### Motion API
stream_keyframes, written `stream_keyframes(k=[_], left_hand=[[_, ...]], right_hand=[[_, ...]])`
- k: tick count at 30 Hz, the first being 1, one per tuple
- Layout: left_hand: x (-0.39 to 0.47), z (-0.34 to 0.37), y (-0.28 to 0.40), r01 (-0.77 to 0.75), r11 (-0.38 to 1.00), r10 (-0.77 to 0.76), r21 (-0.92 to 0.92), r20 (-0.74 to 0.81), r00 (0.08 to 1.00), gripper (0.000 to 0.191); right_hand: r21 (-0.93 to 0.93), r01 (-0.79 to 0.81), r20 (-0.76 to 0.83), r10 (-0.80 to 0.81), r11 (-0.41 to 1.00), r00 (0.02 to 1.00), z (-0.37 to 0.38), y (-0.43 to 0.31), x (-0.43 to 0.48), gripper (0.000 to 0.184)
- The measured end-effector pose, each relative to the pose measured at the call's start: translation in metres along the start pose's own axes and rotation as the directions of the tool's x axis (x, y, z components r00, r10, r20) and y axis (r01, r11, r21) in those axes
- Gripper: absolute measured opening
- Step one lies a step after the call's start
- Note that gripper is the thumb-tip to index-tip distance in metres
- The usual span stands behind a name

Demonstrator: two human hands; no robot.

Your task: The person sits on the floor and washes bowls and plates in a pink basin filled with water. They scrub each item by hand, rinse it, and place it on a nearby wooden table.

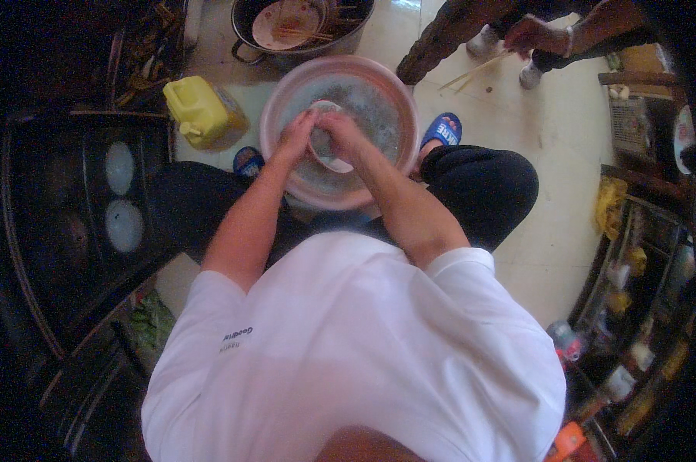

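Observation:
A white bowl [343,167] with red marks near its rim is tilted between my two hands, over a round pink plastic basin [269,133]. The basin stands on the floor between my feet and holds cloudy, bubbly water [376,115]. My left hand [297,136] grips the bowl's left edge. Across the bowl's upper right side lies my right hand [341,131], its fingers meeting those of the left at the far rim. Both hands hide part of the bowl, so its underside and full outline cannot be seen.
Beyond the basin sits a large metal pot [348,43] holding a plate [284,23] and chopsticks. A yellow plastic jug [195,110] stands left. Another person's hand [535,36] holds thin sticks [469,75] at upper right. Cluttered shelves [630,271] line the right; a dark cabinet [53,202] is left.

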State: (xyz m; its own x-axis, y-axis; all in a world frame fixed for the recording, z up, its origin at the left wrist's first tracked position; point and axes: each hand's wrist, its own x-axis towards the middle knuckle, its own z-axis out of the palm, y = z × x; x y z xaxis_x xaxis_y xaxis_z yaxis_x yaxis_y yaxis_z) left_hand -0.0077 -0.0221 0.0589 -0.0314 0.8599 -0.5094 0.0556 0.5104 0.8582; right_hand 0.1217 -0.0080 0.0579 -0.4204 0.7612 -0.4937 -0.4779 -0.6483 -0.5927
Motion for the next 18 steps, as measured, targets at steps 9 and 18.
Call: stream_keyframes(k=[9,18], left_hand=[[0.015,-0.015,-0.013,-0.088,0.918,0.140,0.387,-0.106,0.985,0.048],[0.001,-0.017,0.010,-0.038,0.739,0.311,0.672,-0.291,0.905,0.047]], right_hand=[[-0.865,0.137,0.236,0.152,0.483,0.960,0.011,-0.007,-0.037,0.019],[-0.989,-0.133,-0.109,-0.270,-0.071,0.957,-0.038,0.029,-0.025,0.031]])
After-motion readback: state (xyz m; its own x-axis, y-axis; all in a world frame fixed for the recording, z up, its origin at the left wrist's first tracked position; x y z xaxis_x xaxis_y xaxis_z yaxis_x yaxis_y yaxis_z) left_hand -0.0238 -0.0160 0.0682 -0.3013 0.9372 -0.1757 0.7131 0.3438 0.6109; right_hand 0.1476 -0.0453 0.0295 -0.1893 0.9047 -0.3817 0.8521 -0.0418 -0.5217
